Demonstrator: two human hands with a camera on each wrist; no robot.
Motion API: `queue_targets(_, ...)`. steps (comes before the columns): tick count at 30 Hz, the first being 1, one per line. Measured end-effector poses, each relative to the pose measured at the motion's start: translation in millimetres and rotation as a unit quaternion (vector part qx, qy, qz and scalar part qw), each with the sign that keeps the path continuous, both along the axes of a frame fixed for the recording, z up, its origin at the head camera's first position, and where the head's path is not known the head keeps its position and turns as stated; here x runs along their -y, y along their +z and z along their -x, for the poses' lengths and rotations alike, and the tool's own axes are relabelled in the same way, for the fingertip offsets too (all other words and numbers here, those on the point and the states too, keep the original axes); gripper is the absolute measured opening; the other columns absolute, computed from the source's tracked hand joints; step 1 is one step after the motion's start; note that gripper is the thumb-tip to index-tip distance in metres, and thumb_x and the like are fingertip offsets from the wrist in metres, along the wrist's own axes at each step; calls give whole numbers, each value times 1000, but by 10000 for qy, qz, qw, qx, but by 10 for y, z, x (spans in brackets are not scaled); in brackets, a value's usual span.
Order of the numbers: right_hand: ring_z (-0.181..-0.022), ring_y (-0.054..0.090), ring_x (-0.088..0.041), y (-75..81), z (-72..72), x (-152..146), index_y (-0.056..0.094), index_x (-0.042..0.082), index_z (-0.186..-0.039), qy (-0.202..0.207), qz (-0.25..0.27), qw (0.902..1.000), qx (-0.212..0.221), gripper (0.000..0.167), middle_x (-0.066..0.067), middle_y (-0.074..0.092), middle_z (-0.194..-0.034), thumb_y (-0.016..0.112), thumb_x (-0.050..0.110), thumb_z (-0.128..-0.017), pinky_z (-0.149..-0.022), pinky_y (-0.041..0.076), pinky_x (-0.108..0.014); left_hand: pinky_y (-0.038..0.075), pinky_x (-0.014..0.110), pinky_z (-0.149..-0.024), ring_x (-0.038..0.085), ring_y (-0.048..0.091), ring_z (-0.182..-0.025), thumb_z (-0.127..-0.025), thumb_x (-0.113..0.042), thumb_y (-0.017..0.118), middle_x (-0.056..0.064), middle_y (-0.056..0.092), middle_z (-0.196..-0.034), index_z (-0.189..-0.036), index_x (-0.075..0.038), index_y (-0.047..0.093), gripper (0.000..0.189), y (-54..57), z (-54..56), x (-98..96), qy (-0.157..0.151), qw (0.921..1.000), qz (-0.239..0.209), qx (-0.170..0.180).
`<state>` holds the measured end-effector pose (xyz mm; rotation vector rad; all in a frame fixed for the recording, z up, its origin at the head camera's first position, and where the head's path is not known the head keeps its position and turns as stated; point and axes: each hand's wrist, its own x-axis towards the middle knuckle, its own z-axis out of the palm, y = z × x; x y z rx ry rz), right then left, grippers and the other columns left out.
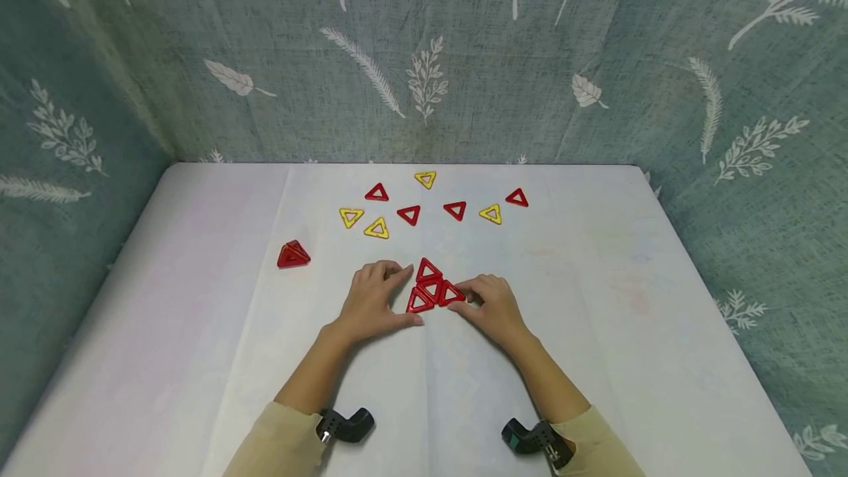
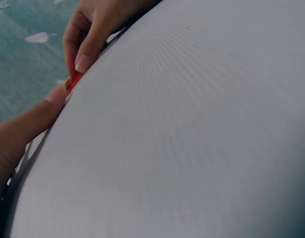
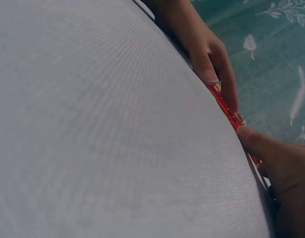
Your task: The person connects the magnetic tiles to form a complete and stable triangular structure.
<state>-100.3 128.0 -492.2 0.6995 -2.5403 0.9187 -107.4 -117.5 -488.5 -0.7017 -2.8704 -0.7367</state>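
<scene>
Four-piece-like cluster aside, several red open-centred triangle tiles [image 1: 420, 310] lie together flat on the white table, forming a larger triangle. My right hand [image 1: 490, 300] pinches the rightmost red triangle tile [image 1: 456, 290] between thumb and fingers. On the cluster's left side, my left hand [image 1: 374, 300] has its thumb and fingers spread apart, the thumb below the lower left tile and the fingertips near the top tile [image 1: 420, 272]. Both wrist views show the red tiles [image 3: 222, 104] edge-on between the hands; whether the left fingertips touch them I cannot tell.
A red pyramid-like piece [image 1: 294, 256] stands on the white table [image 1: 596, 330] to the left. Farther back lie several loose red triangles [image 1: 377, 199] and yellow triangles [image 1: 377, 235]. Patterned green cloth [image 1: 464, 138] hangs behind and at the sides.
</scene>
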Motion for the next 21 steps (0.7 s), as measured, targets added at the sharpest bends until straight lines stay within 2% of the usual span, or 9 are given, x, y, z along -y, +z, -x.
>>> queue_targets(4, -68, 51, -9, 9, 10, 25, 72, 12, -102, -153, -341, 9993, 19, 42, 4, 59, -72, 85, 31, -67, -65, 40, -28, 33, 44, -92, 25, 41, -109, -64, -66, 71, 7, 48, -119, -138, -21, 50, 89, -11, 24, -60, 139, 9995, 277, 4)
queue_targets(10, -74, 53, -13, 17, 38, 82, 71, 18, -110, -402, -670, 9968, 191, 50, 0, 60, -85, 83, 40, -67, -64, 39, -28, 33, 44, -90, 24, 41, -107, -66, -64, 71, 6, 47, -116, -134, -20, 55, 82, -15, 26, -81, 160, 9993, 313, -143)
queue_targets(14, -77, 54, -13, 14, 55, 102, 70, 18, -113, -351, -705, 9965, 287, 54, -1, 60, -90, 83, 41, -67, -65, 40, -29, 32, 45, -92, 25, 40, -110, -67, -63, 70, 6, 47, -118, -134, -21, 55, 81, 2, 12, -70, 161, 9994, 299, -39)
queue_targets(21, -76, 50, -12, 8, 73, 88, 70, 17, -115, -152, -936, 9955, 77, 51, -1, 57, -91, 81, 40, -70, -64, 39, -27, 32, 45, -93, 25, 40, -109, -67, -64, 71, 6, 47, -119, -135, -23, 54, 82, -6, 22, -89, 113, 9994, 320, -67)
